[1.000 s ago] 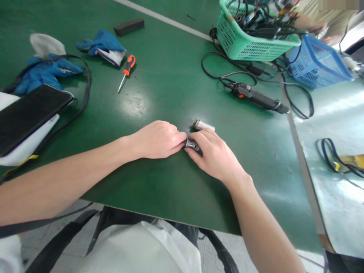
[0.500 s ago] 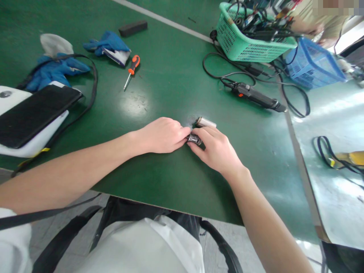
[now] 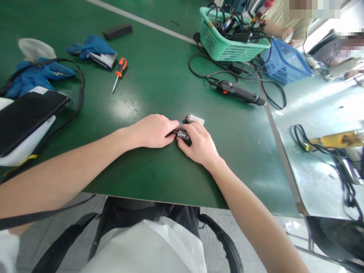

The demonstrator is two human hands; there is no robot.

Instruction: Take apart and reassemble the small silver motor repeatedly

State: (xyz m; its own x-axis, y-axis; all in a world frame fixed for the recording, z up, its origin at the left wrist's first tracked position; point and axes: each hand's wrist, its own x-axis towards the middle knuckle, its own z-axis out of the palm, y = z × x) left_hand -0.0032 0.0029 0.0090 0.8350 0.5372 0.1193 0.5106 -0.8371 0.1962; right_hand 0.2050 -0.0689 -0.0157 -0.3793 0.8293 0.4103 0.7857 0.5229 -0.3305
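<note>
Part (image 3: 183,134), grey, metallic, rounded, clasped by the right hand (image 3: 199,145); left hand (image 3: 155,131) pinches its dark end; smooth silvery cylinder (image 3: 195,119) lies alongside.

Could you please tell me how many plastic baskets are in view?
2: the green basket stands right of centre near the top, and the blue basket sits just to its right. Others could be hidden behind them.
</note>
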